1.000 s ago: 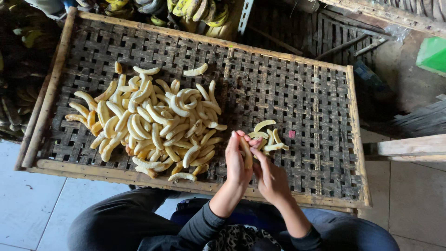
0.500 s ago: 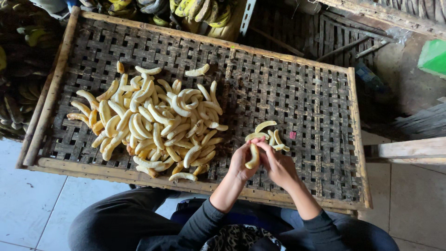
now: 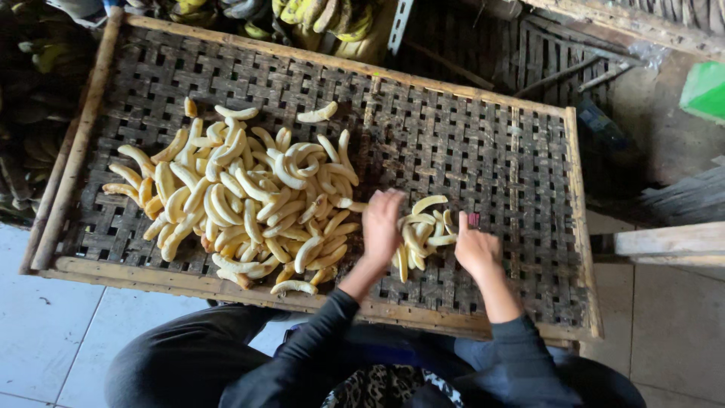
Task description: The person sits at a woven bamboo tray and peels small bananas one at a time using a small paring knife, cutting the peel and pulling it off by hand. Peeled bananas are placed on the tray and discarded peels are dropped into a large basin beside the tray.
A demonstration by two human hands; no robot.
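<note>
Moved: my hands parted; the peeled banana joined the small pile (image 3: 423, 234).
Left hand (image 3: 381, 227): fingers released, toward nine o'clock.
Right hand (image 3: 476, 249): loosely clenched, empty.
Next: I judged another banana from the big heap (image 3: 242, 196).

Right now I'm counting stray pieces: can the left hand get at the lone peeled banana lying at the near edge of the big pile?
Probably yes. The left hand rests by the small heap, and the lone banana lies close to its forearm on open woven tray, nothing covering it.
</note>
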